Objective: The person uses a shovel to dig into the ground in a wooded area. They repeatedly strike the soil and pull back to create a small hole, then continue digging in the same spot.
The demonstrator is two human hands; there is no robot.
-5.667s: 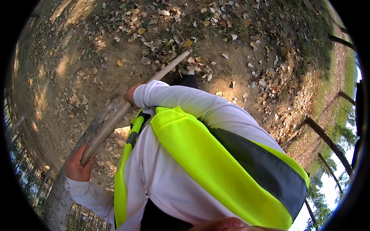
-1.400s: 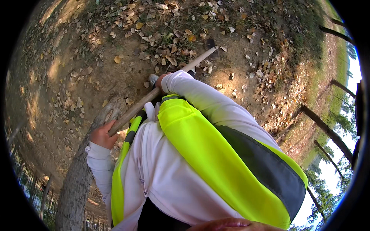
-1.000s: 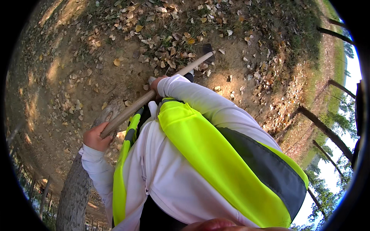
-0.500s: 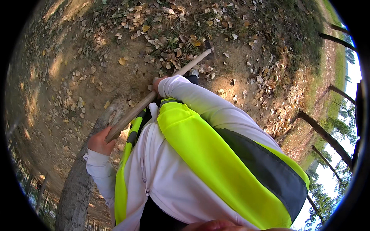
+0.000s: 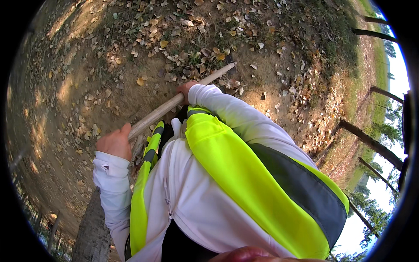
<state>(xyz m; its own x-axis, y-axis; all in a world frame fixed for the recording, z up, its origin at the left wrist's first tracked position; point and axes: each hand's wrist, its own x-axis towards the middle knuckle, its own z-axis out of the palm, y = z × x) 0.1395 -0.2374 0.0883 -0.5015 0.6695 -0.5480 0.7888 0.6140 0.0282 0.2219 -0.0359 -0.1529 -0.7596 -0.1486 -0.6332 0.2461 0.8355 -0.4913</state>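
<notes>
A hoe with a long pale wooden handle (image 5: pixel 159 112) slants across in front of my body. Its dark metal head (image 5: pixel 231 66) is at the far right end, low against the leafy ground; the blade's shape is hard to make out. My left hand (image 5: pixel 115 143) is closed round the near end of the handle, thumb on top. Farther up, about the middle of the shaft, my right hand (image 5: pixel 187 90) grips it, with the forearm reaching across in a white sleeve.
Bare soil (image 5: pixel 135 94) strewn with dry leaves (image 5: pixel 192 61) lies ahead. A thick tree trunk (image 5: pixel 92 231) stands close by at the lower left. Several thin trunks (image 5: pixel 371 144) rise at the right beside a grassy strip (image 5: pixel 380 74).
My left hand has moved up and away from the body, raising the near end of the handle. My right hand has shifted slightly right, and the hoe's head end sits slightly lower and farther left.
</notes>
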